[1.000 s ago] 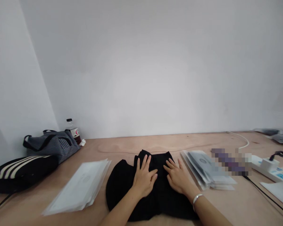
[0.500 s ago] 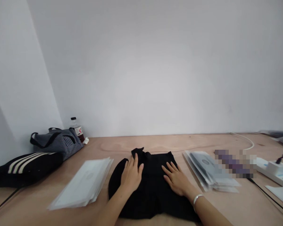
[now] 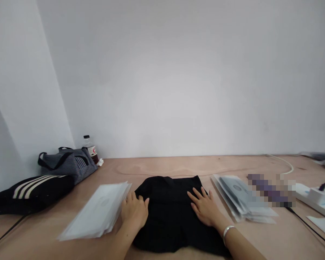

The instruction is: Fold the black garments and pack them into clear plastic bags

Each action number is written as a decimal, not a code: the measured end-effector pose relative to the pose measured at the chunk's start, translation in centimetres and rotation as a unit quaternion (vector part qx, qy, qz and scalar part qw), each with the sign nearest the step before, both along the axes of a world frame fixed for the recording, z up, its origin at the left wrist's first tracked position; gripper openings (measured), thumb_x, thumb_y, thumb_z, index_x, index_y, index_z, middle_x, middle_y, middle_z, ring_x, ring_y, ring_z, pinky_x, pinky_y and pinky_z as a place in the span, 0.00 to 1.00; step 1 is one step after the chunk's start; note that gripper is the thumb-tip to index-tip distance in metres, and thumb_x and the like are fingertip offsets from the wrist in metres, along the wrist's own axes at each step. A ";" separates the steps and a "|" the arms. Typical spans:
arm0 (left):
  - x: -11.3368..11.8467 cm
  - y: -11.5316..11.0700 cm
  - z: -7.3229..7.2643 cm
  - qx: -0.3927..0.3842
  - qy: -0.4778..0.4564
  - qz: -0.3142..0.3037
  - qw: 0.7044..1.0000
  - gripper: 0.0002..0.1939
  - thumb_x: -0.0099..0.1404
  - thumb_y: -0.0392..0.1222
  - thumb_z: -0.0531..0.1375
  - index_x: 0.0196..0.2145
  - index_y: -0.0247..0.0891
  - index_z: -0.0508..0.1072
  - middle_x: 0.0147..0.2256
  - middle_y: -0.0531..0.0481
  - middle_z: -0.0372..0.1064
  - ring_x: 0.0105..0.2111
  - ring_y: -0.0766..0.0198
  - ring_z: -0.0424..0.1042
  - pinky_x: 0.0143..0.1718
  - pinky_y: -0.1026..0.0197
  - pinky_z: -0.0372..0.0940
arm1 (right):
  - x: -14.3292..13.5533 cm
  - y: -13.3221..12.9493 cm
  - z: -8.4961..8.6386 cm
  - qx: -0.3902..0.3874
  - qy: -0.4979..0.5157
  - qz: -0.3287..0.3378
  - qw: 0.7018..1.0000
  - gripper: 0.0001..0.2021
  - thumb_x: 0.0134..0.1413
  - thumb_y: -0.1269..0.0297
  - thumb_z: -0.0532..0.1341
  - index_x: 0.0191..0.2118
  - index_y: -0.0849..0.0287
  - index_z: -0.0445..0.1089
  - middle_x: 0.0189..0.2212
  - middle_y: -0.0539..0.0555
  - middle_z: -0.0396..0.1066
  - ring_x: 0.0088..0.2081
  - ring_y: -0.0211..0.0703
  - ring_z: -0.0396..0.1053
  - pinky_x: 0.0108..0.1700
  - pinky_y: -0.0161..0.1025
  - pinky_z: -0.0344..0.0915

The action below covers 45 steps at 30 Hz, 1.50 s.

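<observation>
Middle of the worktop (image 3: 157, 167), close to the near edge of my view, lies the black cloth (image 3: 173, 211), spread out mostly flat, and I take it as my landmark. From my remote seat I see both bare hands at it. The right hand (image 3: 204, 207) is open, palm down, its fingers fanned over the right part of the cloth; a silver bracelet (image 3: 227, 233) circles that wrist. The left hand (image 3: 135, 211) is at the cloth's left edge with its fingers bent and its thumb toward the fabric — whether it pinches the edge, I cannot tell.

Just left of the cloth, near the left hand, I have a stack of pale plastic packets (image 3: 93, 213). Just right of it sits a second pile of packets (image 3: 234, 191), greyer and a little fanned. Farther right of the cloth come a blurred-out purplish object (image 3: 268, 187), a black cord (image 3: 308, 224) and a power strip (image 3: 300, 190) with a white plug (image 3: 319, 195) in it.

Well left of the cloth lies a black bag with white stripes (image 3: 48, 195); behind that, a striped bag (image 3: 62, 164) with dark handles. Beside it — still left of and beyond the cloth — are a bottle (image 3: 91, 150) and a crumpled tissue (image 3: 100, 162).
</observation>
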State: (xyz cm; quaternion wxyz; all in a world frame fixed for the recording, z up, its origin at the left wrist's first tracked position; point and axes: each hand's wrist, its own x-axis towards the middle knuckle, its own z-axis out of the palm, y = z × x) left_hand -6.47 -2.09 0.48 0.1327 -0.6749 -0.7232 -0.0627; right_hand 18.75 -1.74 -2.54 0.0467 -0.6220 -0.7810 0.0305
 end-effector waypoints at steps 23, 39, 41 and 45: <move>0.7 6.3 -1.9 0.040 -0.200 -0.151 0.967 0.22 0.63 0.47 0.47 0.51 0.35 0.63 0.51 0.39 0.60 0.52 0.49 0.56 0.52 0.47 0.48 | 0.0 3.5 1.0 0.089 0.025 -0.016 0.996 0.20 0.56 0.71 0.42 0.52 0.57 0.60 0.50 0.57 0.63 0.51 0.46 0.57 0.54 0.48 0.41; 0.1 9.3 -1.9 0.129 -0.275 -0.162 0.939 0.11 0.61 0.32 0.50 0.36 0.38 0.71 0.37 0.48 0.69 0.39 0.60 0.67 0.43 0.58 0.61 | 2.0 7.0 1.3 0.139 0.052 -0.023 0.989 0.22 0.43 0.81 0.46 0.43 0.61 0.68 0.37 0.57 0.65 0.39 0.42 0.63 0.44 0.34 0.55; -0.2 8.5 -0.8 0.127 -0.282 -0.184 0.933 0.11 0.60 0.33 0.50 0.36 0.39 0.71 0.38 0.48 0.69 0.40 0.60 0.67 0.43 0.59 0.61 | 2.5 6.2 1.9 0.144 0.062 -0.021 0.987 0.23 0.42 0.81 0.47 0.44 0.61 0.67 0.38 0.56 0.64 0.39 0.41 0.63 0.44 0.34 0.55; -1.7 5.7 1.6 0.091 -0.290 -0.257 0.917 0.11 0.59 0.34 0.51 0.35 0.41 0.71 0.36 0.52 0.70 0.38 0.62 0.67 0.42 0.62 0.61 | 3.9 3.2 3.3 0.133 0.113 0.033 0.984 0.27 0.36 0.80 0.49 0.47 0.60 0.65 0.40 0.55 0.63 0.40 0.41 0.62 0.44 0.33 0.56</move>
